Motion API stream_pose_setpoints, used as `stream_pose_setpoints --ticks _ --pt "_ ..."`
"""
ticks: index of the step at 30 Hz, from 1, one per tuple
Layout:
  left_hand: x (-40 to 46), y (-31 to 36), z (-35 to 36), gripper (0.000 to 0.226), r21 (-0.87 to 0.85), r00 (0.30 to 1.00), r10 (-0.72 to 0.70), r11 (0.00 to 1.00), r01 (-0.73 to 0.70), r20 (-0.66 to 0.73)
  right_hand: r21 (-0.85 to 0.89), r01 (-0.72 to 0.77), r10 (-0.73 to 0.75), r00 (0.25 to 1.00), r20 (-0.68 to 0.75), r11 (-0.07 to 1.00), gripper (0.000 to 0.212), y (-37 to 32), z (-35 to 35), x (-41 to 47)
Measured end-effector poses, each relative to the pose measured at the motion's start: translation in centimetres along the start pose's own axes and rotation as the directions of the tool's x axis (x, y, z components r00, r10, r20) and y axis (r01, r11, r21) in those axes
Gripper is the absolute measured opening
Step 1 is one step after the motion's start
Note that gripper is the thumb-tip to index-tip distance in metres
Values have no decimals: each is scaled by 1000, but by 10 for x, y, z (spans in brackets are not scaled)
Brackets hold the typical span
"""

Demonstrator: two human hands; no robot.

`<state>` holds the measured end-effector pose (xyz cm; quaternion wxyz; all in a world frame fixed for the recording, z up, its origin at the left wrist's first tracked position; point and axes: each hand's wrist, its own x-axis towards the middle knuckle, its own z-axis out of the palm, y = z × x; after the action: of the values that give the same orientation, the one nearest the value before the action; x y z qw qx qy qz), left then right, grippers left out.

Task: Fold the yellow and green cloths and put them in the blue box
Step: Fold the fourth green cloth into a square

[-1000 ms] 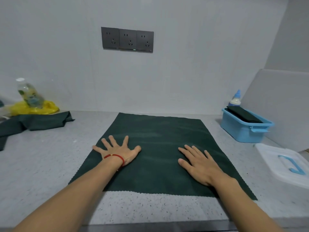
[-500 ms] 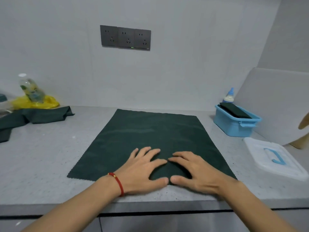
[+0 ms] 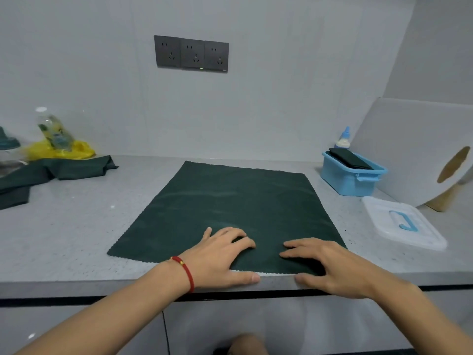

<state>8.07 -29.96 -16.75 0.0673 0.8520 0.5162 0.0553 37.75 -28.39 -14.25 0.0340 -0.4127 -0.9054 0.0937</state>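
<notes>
Both hands lay on the near edge of the green cloth (image 3: 238,211), which was spread flat at the middle of the worktop (image 3: 64,231), its near hem almost at the worktop's front edge. The left hand (image 3: 220,257) had its fingers gently curved with the tips pressing the fabric, the thumb stretched along the hem toward the centre; its grip was released, nothing pinched that could be seen. The right hand (image 3: 325,267) mirrored it, fingers spread and slightly bent on the cloth, thumb lying at the worktop's front edge, likewise holding nothing. The two hands were near each other but apart, a strip of cloth showing between them.

Counted: one flat green cloth under the hands; one crumpled dark green cloth (image 3: 51,170) at the far-left of the worktop; one yellow cloth (image 3: 74,151) bunched behind it by the wall; one blue box (image 3: 350,180) toward the far-right corner, with one folded dark cloth (image 3: 349,158) lying in it; one clear lid (image 3: 401,224) with a blue handle along the right edge.

Both forearms reached in from below, angled inward, palms down. A red string bracelet (image 3: 185,272) circled the left wrist. One plastic bottle (image 3: 55,131) leaned on the yellow cloth, and one small blue-capped bottle (image 3: 343,139) stood behind the box.
</notes>
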Motion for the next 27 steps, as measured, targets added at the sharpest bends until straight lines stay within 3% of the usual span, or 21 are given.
stream_pose_setpoints --ticks 5,10,13,17,19,21,24,27 --pt "-3 -3 1 75 0 1000 15 1000 -15 -22 -102 -156 143 981 -129 983 46 19 -1 -17" --pt "0 -15 -17 63 -49 999 39 998 -40 -14 131 -327 351 832 -430 936 24 41 0 9" --pt "-2 -44 -42 36 69 995 -89 993 92 -46 265 -345 434 752 -496 901 20 57 -2 35" --pt "2 -109 -84 24 232 936 -341 907 352 -87 352 -416 544 671 -503 838 18 78 -7 66" --pt "12 -144 -100 14 171 891 -439 875 453 -115 345 -443 562 656 -504 827 16 87 -9 83" --pt "28 -173 -105 5 -2 855 -498 864 504 -144 325 -479 578 643 -503 816 12 95 -11 103" --pt "55 -196 -92 7 -338 778 -595 787 515 -201 280 -532 591 610 -528 799 8 104 -12 126" --pt "78 -213 -70 17 -498 664 -698 690 524 -267 208 -600 605 594 -531 772 11 116 -14 148"
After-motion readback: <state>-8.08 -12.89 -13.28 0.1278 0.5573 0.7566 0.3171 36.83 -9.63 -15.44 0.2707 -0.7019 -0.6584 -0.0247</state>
